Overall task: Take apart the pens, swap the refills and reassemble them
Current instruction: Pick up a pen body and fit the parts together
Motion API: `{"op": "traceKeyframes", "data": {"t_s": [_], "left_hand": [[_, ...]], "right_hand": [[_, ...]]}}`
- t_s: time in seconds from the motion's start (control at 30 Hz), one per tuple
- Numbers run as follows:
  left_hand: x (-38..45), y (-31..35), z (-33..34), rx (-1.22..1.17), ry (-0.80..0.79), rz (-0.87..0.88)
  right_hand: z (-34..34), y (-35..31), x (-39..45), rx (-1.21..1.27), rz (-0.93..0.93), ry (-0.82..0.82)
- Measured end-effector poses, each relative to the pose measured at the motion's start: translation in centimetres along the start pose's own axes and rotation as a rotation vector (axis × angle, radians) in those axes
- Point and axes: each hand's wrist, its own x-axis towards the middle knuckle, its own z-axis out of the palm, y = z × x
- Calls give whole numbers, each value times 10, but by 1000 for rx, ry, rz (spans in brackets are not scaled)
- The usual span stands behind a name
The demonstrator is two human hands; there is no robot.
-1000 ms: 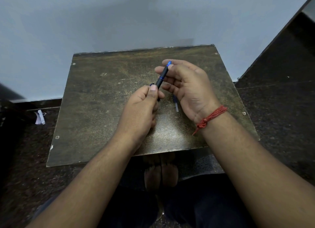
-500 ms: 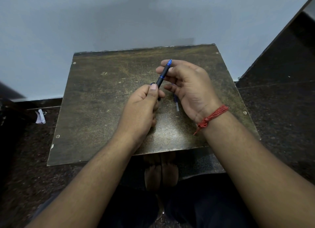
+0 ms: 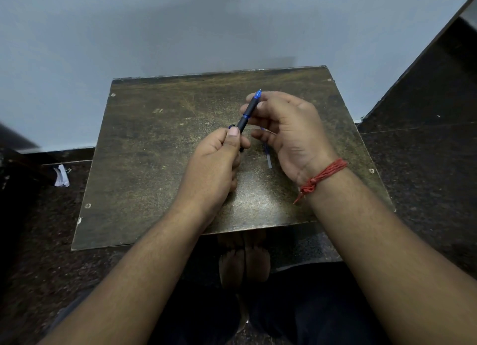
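Left hand (image 3: 216,161) grips the lower end of a dark pen (image 3: 247,115), fingers closed around it; right hand (image 3: 286,128) pinches its blue-tipped upper part. Both hover above the tabletop (image 3: 144,148), toward its far right. Another pen piece (image 3: 268,159) lies beneath the right hand.
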Motion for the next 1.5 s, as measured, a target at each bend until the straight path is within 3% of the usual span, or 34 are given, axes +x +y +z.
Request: {"op": "traceKeyframes", "data": {"t_s": [1.5], "left_hand": [[2,-4,0,-6,-9,3]], "right_hand": [[1,0,1,16,-21,60]]}}
